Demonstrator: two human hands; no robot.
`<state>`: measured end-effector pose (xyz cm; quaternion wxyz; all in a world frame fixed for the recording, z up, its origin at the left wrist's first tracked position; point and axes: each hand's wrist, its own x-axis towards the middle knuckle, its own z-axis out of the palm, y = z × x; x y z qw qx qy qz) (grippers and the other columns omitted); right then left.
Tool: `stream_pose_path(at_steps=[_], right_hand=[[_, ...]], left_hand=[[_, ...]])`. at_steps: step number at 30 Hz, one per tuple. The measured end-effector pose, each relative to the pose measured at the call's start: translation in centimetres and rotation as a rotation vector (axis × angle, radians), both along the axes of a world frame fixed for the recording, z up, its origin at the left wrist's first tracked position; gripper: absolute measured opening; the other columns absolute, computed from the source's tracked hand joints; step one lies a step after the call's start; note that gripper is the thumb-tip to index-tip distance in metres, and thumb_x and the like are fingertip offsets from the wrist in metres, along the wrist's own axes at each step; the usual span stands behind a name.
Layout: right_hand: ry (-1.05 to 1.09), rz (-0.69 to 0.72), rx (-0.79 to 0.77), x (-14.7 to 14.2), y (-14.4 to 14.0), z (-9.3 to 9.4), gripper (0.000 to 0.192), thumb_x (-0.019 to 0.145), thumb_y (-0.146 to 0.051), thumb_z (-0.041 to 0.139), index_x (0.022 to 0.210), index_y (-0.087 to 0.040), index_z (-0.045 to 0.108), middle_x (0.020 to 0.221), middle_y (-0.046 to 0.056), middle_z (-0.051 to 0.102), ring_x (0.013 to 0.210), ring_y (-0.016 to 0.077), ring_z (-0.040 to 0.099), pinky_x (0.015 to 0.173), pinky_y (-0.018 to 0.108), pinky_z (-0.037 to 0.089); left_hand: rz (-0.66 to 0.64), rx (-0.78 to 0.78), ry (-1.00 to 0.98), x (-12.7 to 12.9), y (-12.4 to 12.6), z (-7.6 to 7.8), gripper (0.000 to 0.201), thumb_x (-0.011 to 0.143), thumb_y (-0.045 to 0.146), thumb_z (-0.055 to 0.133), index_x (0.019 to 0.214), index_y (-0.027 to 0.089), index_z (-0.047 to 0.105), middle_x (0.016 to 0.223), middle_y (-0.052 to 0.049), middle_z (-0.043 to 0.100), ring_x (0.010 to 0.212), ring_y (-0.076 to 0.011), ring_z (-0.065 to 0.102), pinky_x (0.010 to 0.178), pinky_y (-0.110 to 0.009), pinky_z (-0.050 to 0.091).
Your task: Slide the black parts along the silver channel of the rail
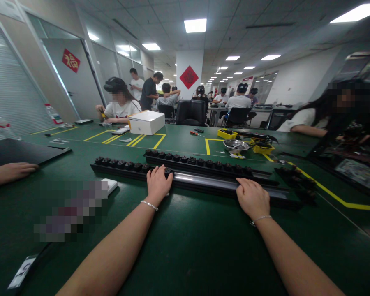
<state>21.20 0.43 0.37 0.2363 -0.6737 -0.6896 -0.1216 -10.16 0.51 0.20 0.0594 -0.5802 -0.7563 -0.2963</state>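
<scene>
1. Across the green table (pixel 188 250) lies the front black rail (pixel 203 181), crosswise before the person; a row of round black parts (pixel 128 165) fills its left stretch, while the right stretch shows a shiny bare strip.
2. At the row's right end, the left hand (pixel 159 183) pinches one round black part (pixel 168 171) between thumb and index finger, its other fingers over the rail.
3. Further right, the right hand (pixel 253 198) rests on the same rail, fingers bent; how tightly it grips, I cannot tell.
4. Just behind lies a second black rail (pixel 197 161), also lined with round parts.
5. Beyond are a metal bowl (pixel 236 150), a white box (pixel 146 124) and a screwdriver (pixel 195 133).
6. At far left, another person's hand (pixel 17 170) touches a dark panel (pixel 15 153).
</scene>
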Motion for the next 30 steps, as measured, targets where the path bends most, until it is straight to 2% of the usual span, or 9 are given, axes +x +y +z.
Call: stream_pose_path(at_steps=[15, 30], right_hand=[[-0.003, -0.006, 0.012, -0.05, -0.06, -0.08, 0.040, 0.085, -0.024, 0.035, 0.116, -0.025, 0.061, 0.120, 0.002, 0.062, 0.113, 0.0213, 0.051, 0.091, 0.041, 0.039], [0.000, 0.006, -0.008, -0.01, -0.13, 0.16, 0.042, 0.086, -0.025, 0.033, 0.117, -0.024, 0.061, 0.120, 0.004, 0.062, 0.112, 0.0218, 0.050, 0.090, 0.040, 0.039]], left_hand=[[-0.030, 0.036, 0.016, 0.14, -0.30, -0.03, 0.037, 0.084, 0.046, 0.046, 0.112, 0.026, 0.060, 0.129, -0.004, 0.057, 0.124, -0.0257, 0.044, 0.108, -0.049, 0.023], [-0.033, 0.016, -0.024, 0.21, -0.30, 0.16, 0.035, 0.084, 0.046, 0.049, 0.111, 0.028, 0.061, 0.127, -0.003, 0.059, 0.124, -0.0245, 0.044, 0.110, -0.050, 0.019]])
